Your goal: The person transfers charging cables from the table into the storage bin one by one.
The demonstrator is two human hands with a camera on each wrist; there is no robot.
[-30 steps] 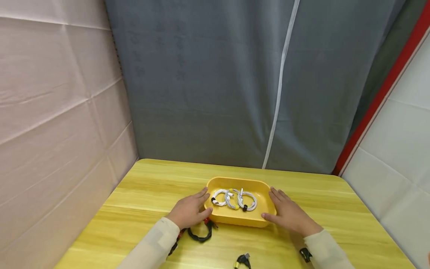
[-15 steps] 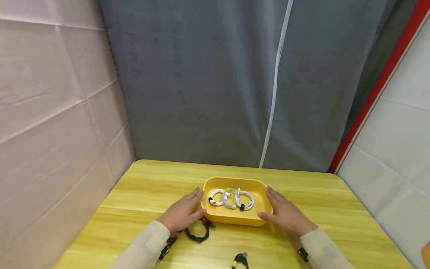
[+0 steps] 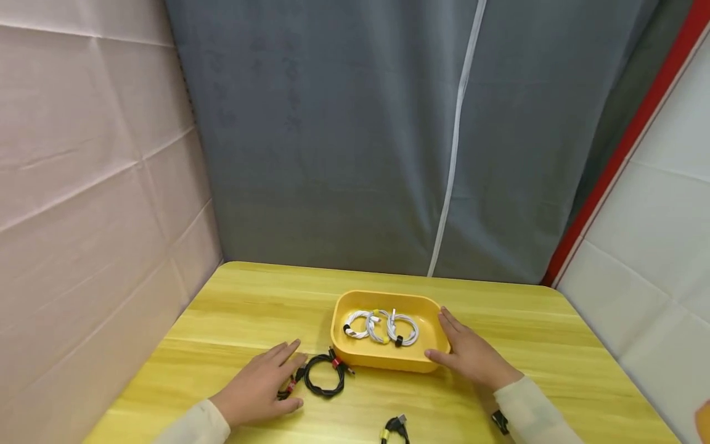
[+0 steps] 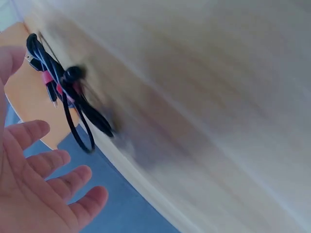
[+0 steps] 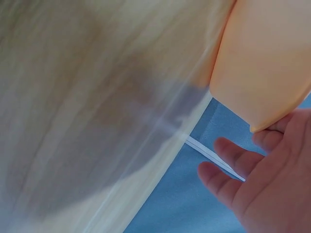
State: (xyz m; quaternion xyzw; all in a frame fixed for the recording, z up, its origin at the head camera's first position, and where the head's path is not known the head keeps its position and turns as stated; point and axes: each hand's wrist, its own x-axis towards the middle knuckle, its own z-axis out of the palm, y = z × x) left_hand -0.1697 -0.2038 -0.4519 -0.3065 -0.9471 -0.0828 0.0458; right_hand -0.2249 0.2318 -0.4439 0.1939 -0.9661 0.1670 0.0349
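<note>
My left hand (image 3: 257, 387) hovers with spread, straight fingers at the left of the table, holding nothing. Just beyond its fingertips lies a coiled black cable (image 3: 325, 393) with a red tie. A second black cable (image 3: 291, 386), also red-tied, is partly hidden by the hand. Both overlap in the left wrist view, near the open palm (image 4: 34, 189). At its right end, a yellow bin (image 3: 383, 359) is touched by my right hand (image 3: 477, 359), thumb at the front corner and fingers along the side. Several white coiled cables (image 3: 414, 336) lie in the bin.
A black cable (image 3: 396, 424) with a yellow tie lies near the front of the table, partly out of frame. Something small and black (image 3: 500, 422) shows beside the right sleeve. A grey curtain (image 3: 333, 154) hangs behind the wooden table (image 3: 266, 283).
My left hand has let go of the bin's left side and moved left and toward me, beside the black cables. The right hand stays on the bin.
</note>
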